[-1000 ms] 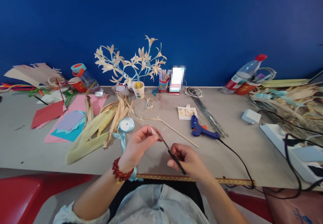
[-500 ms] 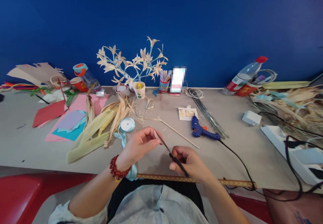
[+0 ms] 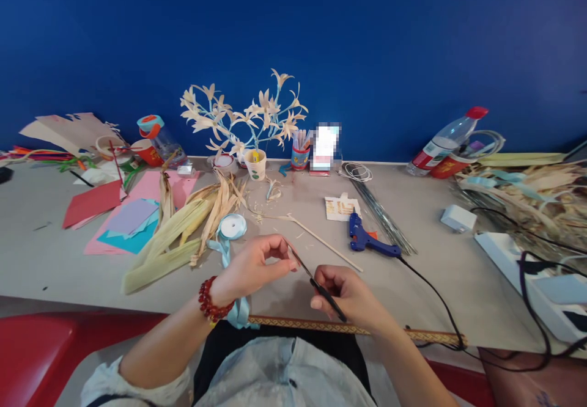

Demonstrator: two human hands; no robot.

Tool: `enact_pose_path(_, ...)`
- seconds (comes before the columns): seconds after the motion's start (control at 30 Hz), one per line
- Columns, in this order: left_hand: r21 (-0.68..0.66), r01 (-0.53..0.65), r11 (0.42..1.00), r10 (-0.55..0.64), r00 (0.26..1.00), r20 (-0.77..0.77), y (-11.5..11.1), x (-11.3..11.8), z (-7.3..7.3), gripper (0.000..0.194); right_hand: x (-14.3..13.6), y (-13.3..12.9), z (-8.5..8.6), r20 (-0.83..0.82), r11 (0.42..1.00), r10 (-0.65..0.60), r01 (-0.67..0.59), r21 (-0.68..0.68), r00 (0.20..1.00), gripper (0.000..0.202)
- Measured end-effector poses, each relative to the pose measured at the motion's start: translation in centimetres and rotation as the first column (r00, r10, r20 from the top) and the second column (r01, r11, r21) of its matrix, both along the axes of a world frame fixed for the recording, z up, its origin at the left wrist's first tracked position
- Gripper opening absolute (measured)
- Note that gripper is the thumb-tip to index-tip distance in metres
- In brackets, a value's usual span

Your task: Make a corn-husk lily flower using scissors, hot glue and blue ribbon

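Observation:
My right hand (image 3: 342, 291) is closed round the black handles of a pair of scissors (image 3: 323, 294), low over the table's front edge. The blades point up and left to the fingers of my left hand (image 3: 261, 263). That hand is pinched at the blade tips; whatever small piece it holds is hidden by the fingers. A roll of light blue ribbon (image 3: 232, 227) lies just beyond my left hand, its loose tail running under the wrist. Dried corn husks (image 3: 169, 254) are to the left of it. A thin pale stalk (image 3: 325, 242) lies beyond both hands.
A blue glue gun (image 3: 367, 239) lies right of centre, its cord trailing to the front edge. Behind are a paper cup (image 3: 255, 165) with husk flowers (image 3: 250, 113), a phone (image 3: 324, 147) and wires (image 3: 385, 214). A power strip (image 3: 518, 278) is at right, coloured paper (image 3: 131, 220) at left.
The view has shifted slightly. The scissors' blades and my left fingertips have moved a little against each other; both hands keep nearly the same place and grip.

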State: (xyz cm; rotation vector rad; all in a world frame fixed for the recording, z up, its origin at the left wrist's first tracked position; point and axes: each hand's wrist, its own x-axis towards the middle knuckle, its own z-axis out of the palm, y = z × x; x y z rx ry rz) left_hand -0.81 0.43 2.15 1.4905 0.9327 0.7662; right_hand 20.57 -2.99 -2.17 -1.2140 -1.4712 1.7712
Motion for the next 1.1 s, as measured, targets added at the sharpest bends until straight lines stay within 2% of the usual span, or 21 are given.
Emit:
enact_pose_path(0.37, 0.014, 0.025, 1.000, -0.024, 0.999, -0.037, 0.1, -0.1, 0.0, 0.005, 0.0, 0.0, 0.1, 0.042, 0.999, -0.001, -0.001, 0.041, 0.999, 0.057)
enact_pose_path(0.67, -0.039, 0.076, 0.996, -0.076, 0.997, 0.005, 0.2, -0.4, 0.1, 0.005, 0.1, 0.1, -0.3, 0.068, 0.997, 0.009, -0.014, 0.073, 0.998, 0.057)
enact_pose_path(1.0, -0.144, 0.236, 0.961, -0.232, 0.972, 0.039, 1.0, -1.2, 0.0, 0.007, 0.7, 0.9, -0.3, 0.182, 0.968, 0.018, -0.063, 0.241, 0.983, 0.060)
enact_pose_path(1.1, -0.168, 0.251, 0.953, -0.244, 0.968, 0.064, 1.2, -1.5, -0.2, 0.007, 1.0, 1.0, -0.7, 0.185, 0.980, 0.017, -0.053, 0.190, 0.983, 0.057)
